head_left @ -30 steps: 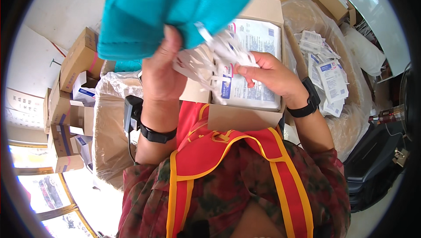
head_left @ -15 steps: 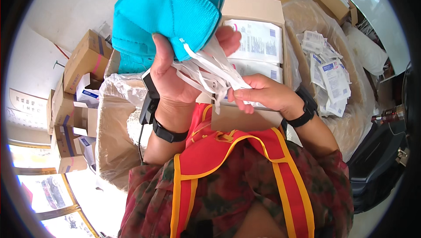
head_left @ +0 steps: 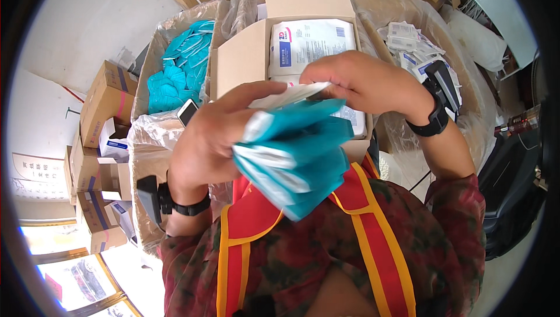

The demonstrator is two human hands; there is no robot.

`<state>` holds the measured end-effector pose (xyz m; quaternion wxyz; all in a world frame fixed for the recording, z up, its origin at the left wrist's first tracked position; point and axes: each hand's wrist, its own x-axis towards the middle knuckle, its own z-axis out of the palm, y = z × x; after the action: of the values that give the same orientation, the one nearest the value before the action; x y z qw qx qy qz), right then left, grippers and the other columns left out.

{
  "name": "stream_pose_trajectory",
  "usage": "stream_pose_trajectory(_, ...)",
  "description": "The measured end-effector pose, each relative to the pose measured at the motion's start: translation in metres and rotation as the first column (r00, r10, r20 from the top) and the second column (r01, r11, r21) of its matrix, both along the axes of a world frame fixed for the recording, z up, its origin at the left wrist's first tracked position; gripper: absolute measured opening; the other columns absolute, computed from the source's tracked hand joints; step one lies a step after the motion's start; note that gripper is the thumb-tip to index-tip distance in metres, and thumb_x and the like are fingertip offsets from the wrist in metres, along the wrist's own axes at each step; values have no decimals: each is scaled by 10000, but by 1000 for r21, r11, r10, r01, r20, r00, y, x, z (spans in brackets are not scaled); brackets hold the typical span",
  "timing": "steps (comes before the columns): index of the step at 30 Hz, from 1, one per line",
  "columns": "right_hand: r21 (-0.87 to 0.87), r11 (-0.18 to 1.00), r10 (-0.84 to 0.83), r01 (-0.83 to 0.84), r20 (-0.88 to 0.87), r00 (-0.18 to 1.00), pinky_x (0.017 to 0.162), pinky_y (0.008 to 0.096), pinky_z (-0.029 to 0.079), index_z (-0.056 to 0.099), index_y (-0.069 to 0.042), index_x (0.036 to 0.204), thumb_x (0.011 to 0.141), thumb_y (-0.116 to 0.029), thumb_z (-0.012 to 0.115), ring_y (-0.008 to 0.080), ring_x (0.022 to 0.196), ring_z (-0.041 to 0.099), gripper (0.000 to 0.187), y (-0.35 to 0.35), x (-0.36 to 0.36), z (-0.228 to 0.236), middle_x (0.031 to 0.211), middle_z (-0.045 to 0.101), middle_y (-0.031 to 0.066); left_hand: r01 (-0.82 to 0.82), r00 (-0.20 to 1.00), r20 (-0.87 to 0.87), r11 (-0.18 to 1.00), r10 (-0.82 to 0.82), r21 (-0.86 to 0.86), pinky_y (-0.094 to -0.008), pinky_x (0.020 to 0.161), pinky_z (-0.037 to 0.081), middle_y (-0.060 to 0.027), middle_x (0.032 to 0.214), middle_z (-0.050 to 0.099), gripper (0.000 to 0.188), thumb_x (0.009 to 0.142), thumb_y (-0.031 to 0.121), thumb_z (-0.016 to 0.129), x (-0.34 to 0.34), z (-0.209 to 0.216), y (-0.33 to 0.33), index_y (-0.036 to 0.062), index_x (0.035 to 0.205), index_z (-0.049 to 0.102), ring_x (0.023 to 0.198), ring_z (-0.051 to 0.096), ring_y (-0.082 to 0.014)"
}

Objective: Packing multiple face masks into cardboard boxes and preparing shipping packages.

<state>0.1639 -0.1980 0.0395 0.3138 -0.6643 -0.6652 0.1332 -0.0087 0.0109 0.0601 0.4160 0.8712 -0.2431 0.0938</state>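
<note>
My left hand [head_left: 213,133] is closed round one side of a stack of teal face masks [head_left: 309,153] in front of my chest. The stack hangs fanned out, with white inner sides showing between the teal layers. At the far edge of the stack, my right hand [head_left: 356,80] pinches a white part of the masks; whether it is an edge or straps I cannot tell. Just beyond my hands stands an open cardboard box [head_left: 242,60] holding flat white printed packets [head_left: 312,45]. My hands and the masks hide its near part.
At the left, a plastic-lined carton holds many loose teal masks [head_left: 181,77]. Another lined carton [head_left: 469,136] at the right contains scattered white packets [head_left: 408,39]. Brown boxes [head_left: 108,107] are piled along the left wall. A black case-like object [head_left: 507,200] stands at the far right.
The mask stack has come down toward my chest and turned over, its straps no longer plainly visible. My right hand has moved up and away from me, to the stack's far edge.
</note>
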Motion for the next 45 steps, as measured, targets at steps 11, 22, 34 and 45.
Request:
stream_pose_trajectory(11,-143,977,-110,161,307,945,752,430,499,582,-37,1072,828,-148,657,353,886,625,278,5,-27,3,932,652,135,-168,985,133,754,108,635,-406,592,494,-91,819,504,269,703,56,676,-8,-19,-23,99,960,609,671,604,-298)
stream_pose_trajectory(22,-129,977,-110,167,368,923,693,417,490,583,-63,1008,794,-119,688,325,832,625,245,-21,-30,9,864,626,104,-172,985,133,753,112,635,-385,607,505,-87,855,533,283,702,70,677,-12,-15,-22,91,977,615,684,612,-285)
stream_pose_trajectory(34,-122,986,-132,116,-135,982,712,371,504,567,-58,1087,756,-68,728,307,820,637,368,-24,-38,15,935,629,120,-180,981,170,787,97,591,-393,608,512,-99,875,551,312,674,76,705,-15,-20,-27,76,971,608,696,618,-297)
stream_pose_trajectory(45,-27,993,-107,118,260,960,656,427,495,554,-48,898,796,-120,707,328,796,625,197,-25,-50,13,875,575,101,-153,985,154,800,77,581,-395,606,507,-99,863,540,333,654,91,725,-14,-23,-30,79,959,594,687,617,-301)
